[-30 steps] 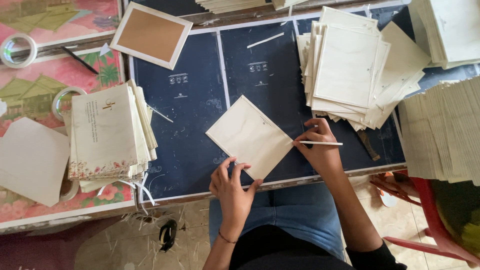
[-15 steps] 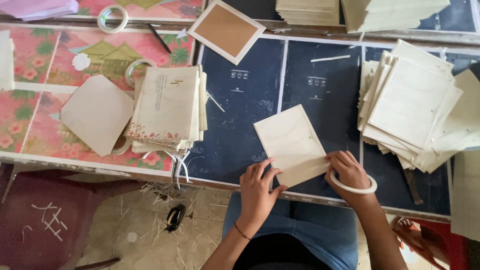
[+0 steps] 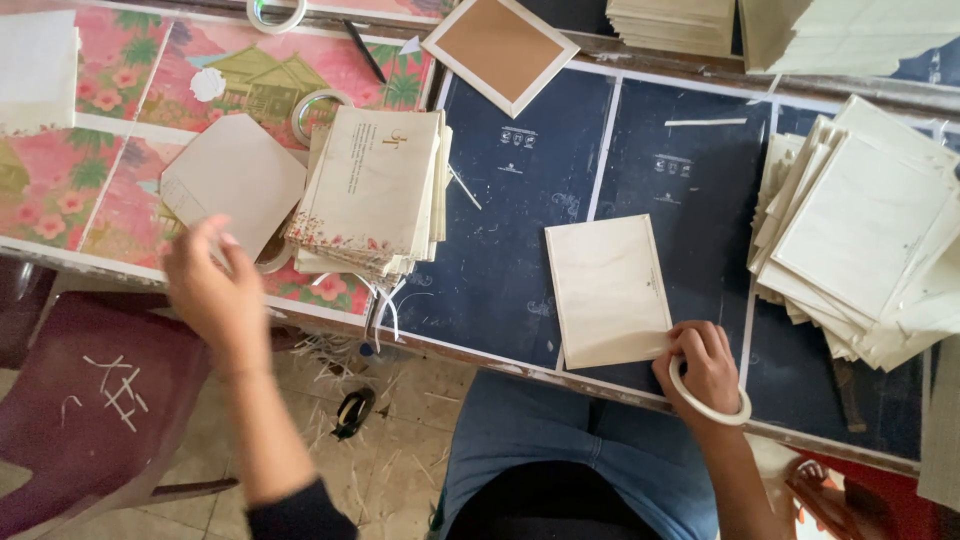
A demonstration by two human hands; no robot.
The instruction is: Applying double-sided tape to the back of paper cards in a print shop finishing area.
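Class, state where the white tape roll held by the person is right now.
In the head view, the white tape roll is in the right hand, low and right of centre, at the dark mat's near edge, beside the cream envelope's lower right corner.

A brown-faced card (image 3: 500, 48) and a black pen (image 3: 364, 50) are seen on the table (image 3: 520, 230), with a maroon chair (image 3: 90, 420) set alongside.

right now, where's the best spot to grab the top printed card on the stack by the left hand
Probably the near-left corner of the top printed card, coming from the left where the left hand is. The stack fans out there, so edges overhang; a tape roll crowds the far side.
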